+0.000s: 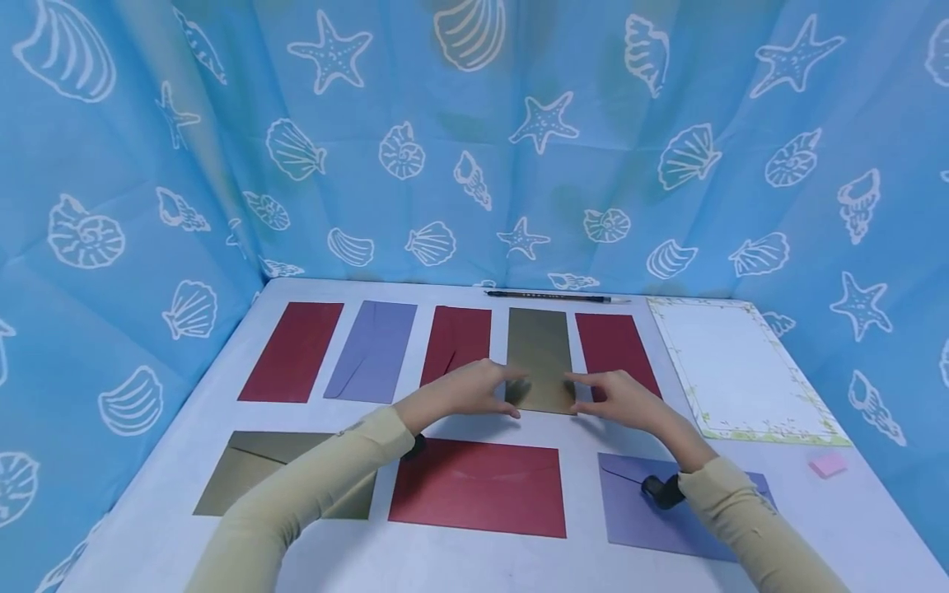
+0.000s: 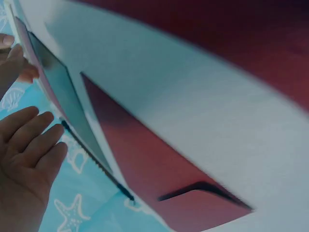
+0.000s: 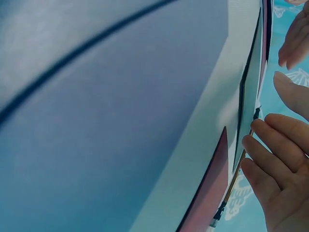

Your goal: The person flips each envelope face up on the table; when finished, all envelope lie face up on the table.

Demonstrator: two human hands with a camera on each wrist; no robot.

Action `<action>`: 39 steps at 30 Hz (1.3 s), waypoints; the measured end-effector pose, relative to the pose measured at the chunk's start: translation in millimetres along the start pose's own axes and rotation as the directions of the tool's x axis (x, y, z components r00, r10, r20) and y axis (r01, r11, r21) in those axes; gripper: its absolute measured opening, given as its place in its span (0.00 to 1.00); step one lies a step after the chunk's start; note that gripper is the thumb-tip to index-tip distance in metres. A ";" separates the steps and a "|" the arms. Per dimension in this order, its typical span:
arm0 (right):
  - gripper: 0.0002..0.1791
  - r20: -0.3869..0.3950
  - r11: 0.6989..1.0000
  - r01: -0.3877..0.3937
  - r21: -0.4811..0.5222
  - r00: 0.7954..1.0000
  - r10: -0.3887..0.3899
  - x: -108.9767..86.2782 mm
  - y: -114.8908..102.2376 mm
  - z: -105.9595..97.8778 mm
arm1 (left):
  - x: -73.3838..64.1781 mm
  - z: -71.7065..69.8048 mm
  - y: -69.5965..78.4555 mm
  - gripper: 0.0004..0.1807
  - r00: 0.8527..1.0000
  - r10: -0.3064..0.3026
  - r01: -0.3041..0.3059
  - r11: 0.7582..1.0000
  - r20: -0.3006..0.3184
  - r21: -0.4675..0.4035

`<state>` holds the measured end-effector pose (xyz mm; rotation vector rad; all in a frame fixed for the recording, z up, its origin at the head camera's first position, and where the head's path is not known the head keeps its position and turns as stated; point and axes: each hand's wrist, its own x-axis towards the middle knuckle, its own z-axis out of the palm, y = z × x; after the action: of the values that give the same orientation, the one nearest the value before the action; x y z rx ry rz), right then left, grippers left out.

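A gold envelope [image 1: 541, 354] lies in the back row, its long side running away from me. My left hand [image 1: 478, 387] is at its left edge and my right hand [image 1: 623, 399] at its right edge, thumbs and fingers extended toward each other. Both wrist views show the fingers straight and apart from the paper, holding nothing. Left of the gold one is a red envelope [image 1: 460, 329] with its flap line showing. To its right lies another red envelope [image 1: 611, 333], partly behind my right hand.
Farther left lie a purple envelope [image 1: 374, 346] and a red envelope [image 1: 296, 350]. In front are gold [image 1: 252, 469], red [image 1: 482, 490] and purple [image 1: 630, 515] envelopes. A brush [image 1: 549, 296] lies along the back edge. Right are a bordered sheet [image 1: 741, 371] and a pink block [image 1: 828, 465].
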<state>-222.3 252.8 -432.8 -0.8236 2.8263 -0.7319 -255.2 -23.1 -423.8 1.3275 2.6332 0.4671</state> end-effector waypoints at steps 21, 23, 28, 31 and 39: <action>0.32 0.079 0.998 -0.058 0.013 0.995 0.057 -2.5 -3.0 2.1 | 28.5 13.0 1.1 0.38 0.987 -0.136 0.119 0.975 0.079 0.190; 0.32 0.077 0.998 -0.060 0.015 0.995 0.059 -2.9 -3.3 2.3 | 30.1 13.1 1.3 0.37 0.987 -0.137 0.118 0.972 0.079 0.204; 0.31 0.071 0.998 -0.054 0.016 0.996 0.053 -3.0 -4.0 2.5 | 32.4 11.4 1.8 0.33 0.990 -0.109 0.085 0.964 0.086 0.252; 0.31 0.066 0.998 -0.056 0.016 0.996 0.054 -3.3 -3.5 2.7 | 33.2 10.5 2.1 0.30 0.993 -0.069 0.039 0.957 0.095 0.288; 0.29 -0.087 0.996 -0.090 -0.003 0.992 0.089 -8.6 2.1 1.8 | 31.3 8.5 2.1 0.22 0.997 0.016 -0.040 0.947 0.078 0.318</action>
<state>-215.6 258.2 -435.7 -0.6766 2.9217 -0.7627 -269.9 4.9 -431.1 1.4379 2.7125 -0.0112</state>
